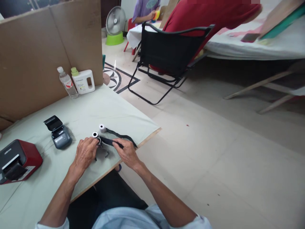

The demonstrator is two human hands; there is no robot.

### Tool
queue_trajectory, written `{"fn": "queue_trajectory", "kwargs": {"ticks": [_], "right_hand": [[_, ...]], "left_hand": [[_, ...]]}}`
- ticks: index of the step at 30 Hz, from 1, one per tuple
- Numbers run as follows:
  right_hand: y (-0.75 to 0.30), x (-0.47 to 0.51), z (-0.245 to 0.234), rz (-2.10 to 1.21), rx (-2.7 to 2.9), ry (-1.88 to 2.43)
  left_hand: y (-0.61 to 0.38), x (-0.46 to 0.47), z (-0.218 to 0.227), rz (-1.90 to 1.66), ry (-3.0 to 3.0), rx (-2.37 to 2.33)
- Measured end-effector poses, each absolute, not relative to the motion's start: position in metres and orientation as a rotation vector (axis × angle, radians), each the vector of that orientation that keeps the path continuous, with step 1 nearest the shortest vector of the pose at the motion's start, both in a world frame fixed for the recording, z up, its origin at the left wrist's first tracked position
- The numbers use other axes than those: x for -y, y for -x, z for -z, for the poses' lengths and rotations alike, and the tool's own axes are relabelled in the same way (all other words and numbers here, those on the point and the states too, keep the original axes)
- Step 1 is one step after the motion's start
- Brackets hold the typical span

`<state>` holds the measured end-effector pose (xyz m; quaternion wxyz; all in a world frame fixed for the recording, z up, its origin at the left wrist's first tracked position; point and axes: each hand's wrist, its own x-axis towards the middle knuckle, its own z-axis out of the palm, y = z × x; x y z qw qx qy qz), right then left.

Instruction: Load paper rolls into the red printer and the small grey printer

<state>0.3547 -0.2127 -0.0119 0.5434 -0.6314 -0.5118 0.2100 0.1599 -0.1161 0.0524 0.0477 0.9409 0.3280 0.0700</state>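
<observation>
My left hand [86, 153] rests on the pale green table [83, 111], fingers curled around the end of a black strap [119, 137] beside a small white paper roll [95, 134]. With its fingers pressed together, my right hand [126, 153] pinches the same strap further along. A second white roll [102, 128] stands just behind them. A small grey-blue printer [59, 133] with its lid open sits left of my hands.
A red and black printer [17, 160] lies at the table's left. A water bottle [67, 82] and a white jug [83, 81] stand against cardboard panels [35, 54]. A black folding chair [169, 57] holds a person in red; another person sits further back by a fan [115, 22].
</observation>
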Motion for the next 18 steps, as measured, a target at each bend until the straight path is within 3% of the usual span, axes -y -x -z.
{"fn": "queue_trajectory", "kwargs": {"ticks": [9,18], "right_hand": [[-0.358,0.211,0.013,-0.552,1.141,1.519],[-0.355,0.216,0.009,-0.521,1.204,1.476]], "left_hand": [[-0.149,0.118,-0.086,0.092,-2.806,-0.894],[-0.156,0.105,-0.107,-0.026,-2.684,-0.869]]}}
